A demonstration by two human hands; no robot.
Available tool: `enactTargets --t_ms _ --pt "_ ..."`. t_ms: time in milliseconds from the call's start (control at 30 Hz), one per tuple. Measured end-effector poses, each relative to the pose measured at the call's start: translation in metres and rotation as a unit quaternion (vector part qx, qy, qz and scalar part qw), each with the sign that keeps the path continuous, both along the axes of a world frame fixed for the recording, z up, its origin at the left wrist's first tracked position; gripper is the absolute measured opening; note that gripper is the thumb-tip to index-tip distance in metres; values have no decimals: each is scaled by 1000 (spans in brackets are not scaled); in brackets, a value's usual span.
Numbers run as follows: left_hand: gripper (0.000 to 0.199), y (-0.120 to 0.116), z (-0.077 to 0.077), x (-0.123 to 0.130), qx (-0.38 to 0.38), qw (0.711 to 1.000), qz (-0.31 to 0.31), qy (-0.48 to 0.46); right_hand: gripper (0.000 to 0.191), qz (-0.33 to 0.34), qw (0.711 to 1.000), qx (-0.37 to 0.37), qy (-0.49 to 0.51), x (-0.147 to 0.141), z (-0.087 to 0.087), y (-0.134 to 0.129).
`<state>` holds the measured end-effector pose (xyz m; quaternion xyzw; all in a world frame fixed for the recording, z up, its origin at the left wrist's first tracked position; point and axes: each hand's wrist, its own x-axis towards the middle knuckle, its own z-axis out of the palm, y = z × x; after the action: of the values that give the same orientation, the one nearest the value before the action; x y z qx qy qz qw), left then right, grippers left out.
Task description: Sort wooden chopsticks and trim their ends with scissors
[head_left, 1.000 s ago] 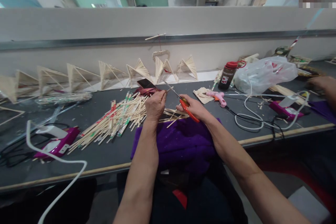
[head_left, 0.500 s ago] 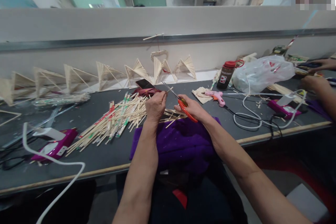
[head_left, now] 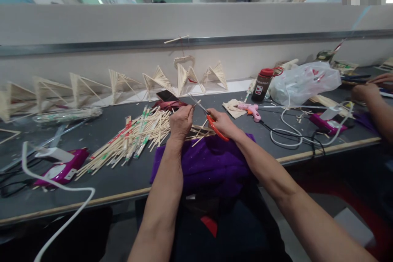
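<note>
One pair of orange-handled metal scissors (head_left: pixel 215 127) reaches past the folded purple cloth (head_left: pixel 205 163), gripped by the curled right hand (head_left: pixel 224 123), which hides part of the handles. The fist-like left hand (head_left: pixel 181 121) pinches one thin pale wooden stick (head_left: pixel 197 102), mostly hidden. Left of the cloth, loose pale sticks (head_left: pixel 123 143) overlap uncountably; beyond its right end lies one pink glue gun (head_left: pixel 252 111).
</note>
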<state>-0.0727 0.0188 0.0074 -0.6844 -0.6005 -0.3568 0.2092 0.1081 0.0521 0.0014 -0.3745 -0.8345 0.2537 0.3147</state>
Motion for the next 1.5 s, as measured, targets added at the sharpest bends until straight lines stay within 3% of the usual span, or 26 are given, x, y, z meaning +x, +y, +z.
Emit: enactTargets --t_ms 233,400,533,833,1000,1267,1500 --pt "28 3 -2 0 -3 1000 -2 -8 35 -32 999 27 -20 -3 -4 3" --pt "21 3 -2 1 39 992 -44 -112 35 -49 998 30 -19 -4 -3 0" --pt "16 2 1 0 47 985 -35 -165 40 -45 998 31 -21 -5 0 -4" --pt "20 -2 6 -1 20 987 -39 -157 54 -17 999 -23 -20 -1 7 -6" --pt "22 -2 6 -2 5 987 -45 -154 47 37 997 -54 32 2 6 -5" --pt "25 -3 5 -3 -9 993 -37 -109 47 23 999 -45 15 3 1 1" --pt "25 -2 3 -2 -22 993 -48 -107 35 63 996 -42 43 5 2 1"
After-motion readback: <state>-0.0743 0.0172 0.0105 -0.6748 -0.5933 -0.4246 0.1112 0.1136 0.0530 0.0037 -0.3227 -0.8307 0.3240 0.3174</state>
